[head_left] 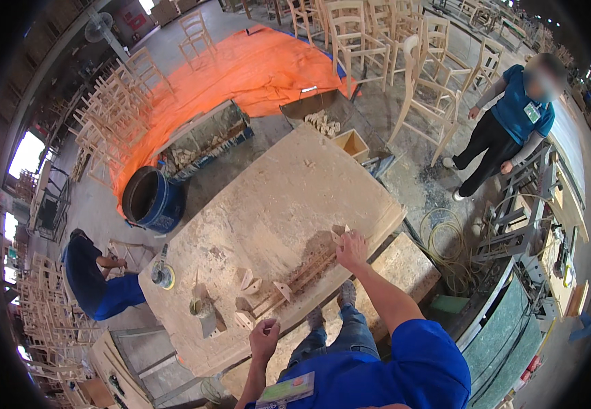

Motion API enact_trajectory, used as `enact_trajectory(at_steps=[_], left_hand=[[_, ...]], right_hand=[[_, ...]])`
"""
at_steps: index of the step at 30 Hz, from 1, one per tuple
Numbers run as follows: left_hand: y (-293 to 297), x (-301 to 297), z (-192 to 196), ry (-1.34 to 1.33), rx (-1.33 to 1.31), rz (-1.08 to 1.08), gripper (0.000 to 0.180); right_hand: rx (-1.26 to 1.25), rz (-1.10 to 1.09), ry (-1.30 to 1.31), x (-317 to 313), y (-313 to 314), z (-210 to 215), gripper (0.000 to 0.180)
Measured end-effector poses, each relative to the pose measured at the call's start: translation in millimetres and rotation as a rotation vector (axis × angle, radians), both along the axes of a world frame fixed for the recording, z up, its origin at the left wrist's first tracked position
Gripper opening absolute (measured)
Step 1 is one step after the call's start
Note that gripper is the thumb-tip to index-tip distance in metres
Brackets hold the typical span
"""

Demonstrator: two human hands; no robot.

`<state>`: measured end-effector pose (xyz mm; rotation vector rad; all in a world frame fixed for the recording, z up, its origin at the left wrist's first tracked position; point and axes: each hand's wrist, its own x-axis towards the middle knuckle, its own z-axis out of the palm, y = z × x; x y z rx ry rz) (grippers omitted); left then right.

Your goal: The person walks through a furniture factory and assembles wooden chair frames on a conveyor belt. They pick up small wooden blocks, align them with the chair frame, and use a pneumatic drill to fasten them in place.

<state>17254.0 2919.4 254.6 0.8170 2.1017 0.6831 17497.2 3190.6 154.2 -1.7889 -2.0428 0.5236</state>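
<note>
Here, green-pink card (pixel 287 390) hangs at my chest. Right hand (pixel 352 249) fingers spread flat on wood piece (pixel 340 235) at surface (pixel 275 204) edge; left hand (pixel 264 335) loosely curled, empty, near wedges (pixel 249 283).

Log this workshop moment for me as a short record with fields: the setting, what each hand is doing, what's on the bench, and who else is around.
setting: chair workshop, wooden workbench
right hand: resting on a small wood piece at one end of a long slatted wooden part
left hand: raised off the bench edge, loosely closed; contents unclear
on bench: small triangular wood blocks
nearby: blue barrel, orange tarp, unfinished chairs
others: person standing; person crouching
</note>
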Motion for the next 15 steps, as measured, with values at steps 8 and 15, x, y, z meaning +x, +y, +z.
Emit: enact_trajectory(at_steps=[8,15], left_hand=[[10,-27,2,0.023,0.176,-0.197,0.030],[39,0,-5,-0.079,0.261,-0.651,0.026]], right_hand=[[0.187,-0.205,0.175,14,-56,40,0.051],[-0.109,-0.683,0.596,106,-274,86,0.036]])
